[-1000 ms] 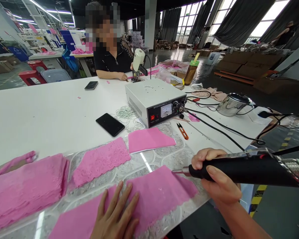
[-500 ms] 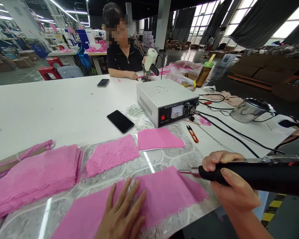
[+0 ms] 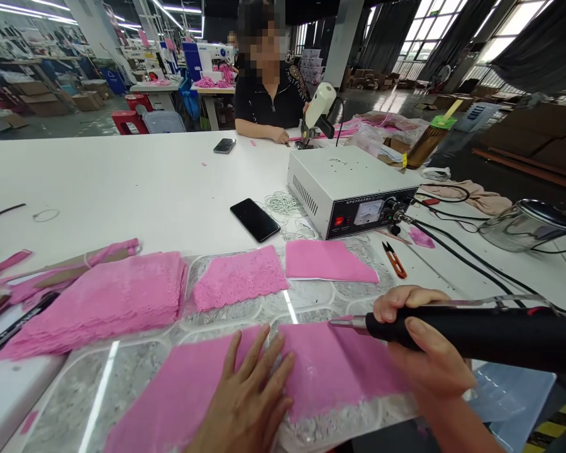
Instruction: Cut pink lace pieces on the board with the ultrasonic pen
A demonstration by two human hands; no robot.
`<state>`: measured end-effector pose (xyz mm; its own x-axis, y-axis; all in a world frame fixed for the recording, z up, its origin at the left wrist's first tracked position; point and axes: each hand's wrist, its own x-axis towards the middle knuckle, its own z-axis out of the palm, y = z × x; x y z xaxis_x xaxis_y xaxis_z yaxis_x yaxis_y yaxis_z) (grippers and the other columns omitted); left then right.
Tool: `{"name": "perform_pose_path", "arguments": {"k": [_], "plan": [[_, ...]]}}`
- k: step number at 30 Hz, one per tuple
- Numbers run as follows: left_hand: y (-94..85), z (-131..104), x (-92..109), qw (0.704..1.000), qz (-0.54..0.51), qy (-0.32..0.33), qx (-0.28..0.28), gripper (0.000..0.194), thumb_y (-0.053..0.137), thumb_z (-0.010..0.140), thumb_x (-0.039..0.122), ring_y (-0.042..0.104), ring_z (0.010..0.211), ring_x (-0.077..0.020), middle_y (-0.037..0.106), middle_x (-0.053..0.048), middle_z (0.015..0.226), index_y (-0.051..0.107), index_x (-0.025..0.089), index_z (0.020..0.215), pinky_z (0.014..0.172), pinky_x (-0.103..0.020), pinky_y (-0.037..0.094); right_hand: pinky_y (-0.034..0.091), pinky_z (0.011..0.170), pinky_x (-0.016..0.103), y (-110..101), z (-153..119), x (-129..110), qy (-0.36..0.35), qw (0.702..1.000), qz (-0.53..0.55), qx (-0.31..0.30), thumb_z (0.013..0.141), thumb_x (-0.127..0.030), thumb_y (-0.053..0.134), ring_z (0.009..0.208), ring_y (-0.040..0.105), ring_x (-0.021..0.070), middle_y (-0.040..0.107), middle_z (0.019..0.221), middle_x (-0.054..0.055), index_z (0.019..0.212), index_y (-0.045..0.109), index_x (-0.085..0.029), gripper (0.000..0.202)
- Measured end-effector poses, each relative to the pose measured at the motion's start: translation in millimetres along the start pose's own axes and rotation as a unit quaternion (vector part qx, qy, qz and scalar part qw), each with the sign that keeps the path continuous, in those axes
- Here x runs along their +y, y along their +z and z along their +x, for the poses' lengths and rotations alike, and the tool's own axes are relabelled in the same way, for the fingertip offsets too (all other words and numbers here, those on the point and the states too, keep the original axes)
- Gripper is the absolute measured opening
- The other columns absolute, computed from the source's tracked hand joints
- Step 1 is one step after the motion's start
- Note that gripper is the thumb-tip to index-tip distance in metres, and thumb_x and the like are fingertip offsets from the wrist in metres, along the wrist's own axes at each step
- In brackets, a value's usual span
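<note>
Pink fabric [image 3: 321,371] lies under the flat, spread left hand [image 3: 248,409], beside the right hand [image 3: 429,352] gripping a black tool [image 3: 476,333].

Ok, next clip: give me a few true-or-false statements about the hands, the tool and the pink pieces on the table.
1. The left hand lies flat on the pink fabric. True.
2. The right hand grips a pair of scissors. False: it grips a black handheld tool.
3. The orange snips lie untouched on the table. True.
4. The black phone sits on top of the white control box. False: it lies on the table beside it.
</note>
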<state>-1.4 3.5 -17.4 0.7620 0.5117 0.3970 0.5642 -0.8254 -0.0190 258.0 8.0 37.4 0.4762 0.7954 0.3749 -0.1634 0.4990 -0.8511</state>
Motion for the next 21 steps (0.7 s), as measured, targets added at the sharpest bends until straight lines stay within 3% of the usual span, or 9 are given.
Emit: {"name": "perform_pose_path", "arguments": {"k": [6,14,21], "plan": [[-5.1,3.4,1.1,0.999,-0.032,-0.02,0.01,0.036,0.051,0.097,0.021,0.034,0.143,-0.0232,0.054,-0.003,0.143,0.058,0.021,0.132,0.123,-0.045,0.003,0.05,0.054,0.029,0.0,1.1,2.9,-0.016,1.0,-0.012,-0.02,0.074,-0.019,0.064,0.059,0.054,0.0129,0.057,0.075,0.001,0.081,0.062,-0.021,0.008],[-8.5,5.4,3.1,1.0,-0.009,-0.006,0.0,0.039,0.054,0.092,0.019,0.044,0.136,-0.0286,0.055,-0.007,0.142,0.058,0.019,0.13,0.121,-0.054,0.008,0.05,0.056,0.03,1.7,0.2,1.9,0.0,1.0,-0.017,-0.014,0.072,-0.016,0.063,0.061,0.053,0.0131,0.056,0.075,0.001,0.079,0.061,-0.02,0.008],[-12.3,5.9,3.4,1.0,-0.023,-0.01,-0.008,0.039,0.054,0.093,0.021,0.046,0.135,-0.0297,0.055,-0.008,0.141,0.057,0.017,0.132,0.119,-0.056,0.016,0.05,0.058,0.028,20.5,-3.4,7.4,0.007,0.998,0.011,-0.057,0.076,-0.018,0.061,0.063,0.053,0.0125,0.056,0.077,0.001,0.084,0.061,-0.02,0.009]]}}
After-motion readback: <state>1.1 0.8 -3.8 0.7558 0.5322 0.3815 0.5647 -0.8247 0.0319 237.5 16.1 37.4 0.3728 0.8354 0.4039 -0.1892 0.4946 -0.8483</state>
